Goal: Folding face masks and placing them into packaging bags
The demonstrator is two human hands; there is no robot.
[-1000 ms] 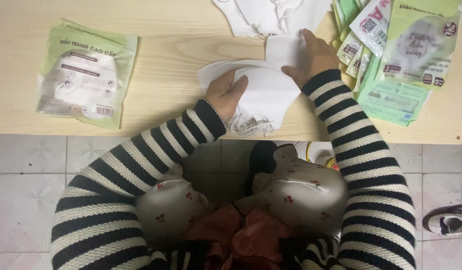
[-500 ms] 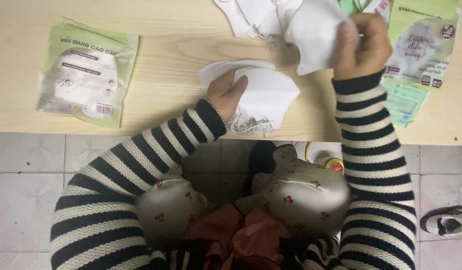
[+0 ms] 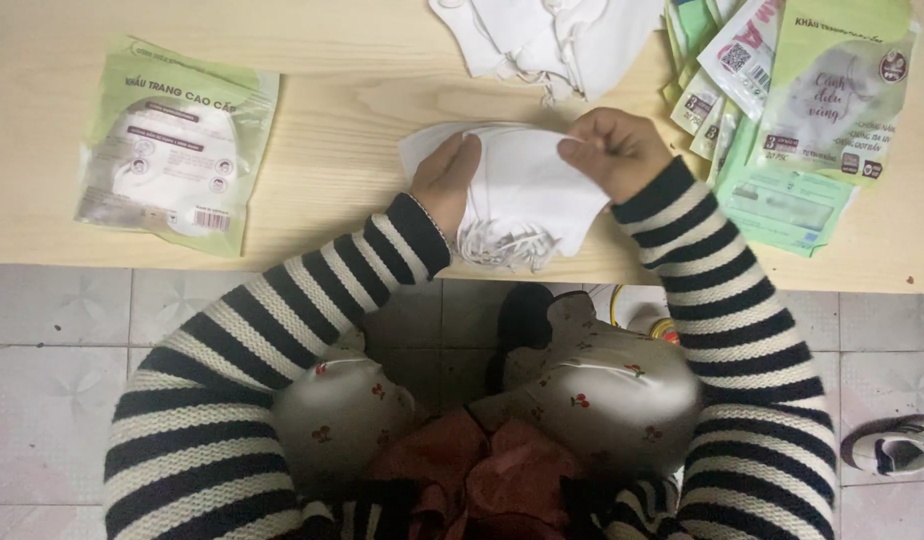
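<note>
A small stack of white face masks (image 3: 527,195) lies near the front edge of the pale wooden table (image 3: 342,110), ear loops hanging toward me. My left hand (image 3: 448,180) rests flat on the stack's left side. My right hand (image 3: 614,150) pinches the top mask's right edge, holding it over the stack. Both arms wear black and white striped sleeves.
A loose heap of white masks (image 3: 557,35) sits at the table's far edge. One green packaged mask (image 3: 172,145) lies at the left. Several green and white empty packets (image 3: 802,110) are piled at the right. A shoe (image 3: 897,445) lies on the tiled floor.
My right hand lifted a white mask from the far heap and brought it down onto the stack. My left hand stayed on the stack.
</note>
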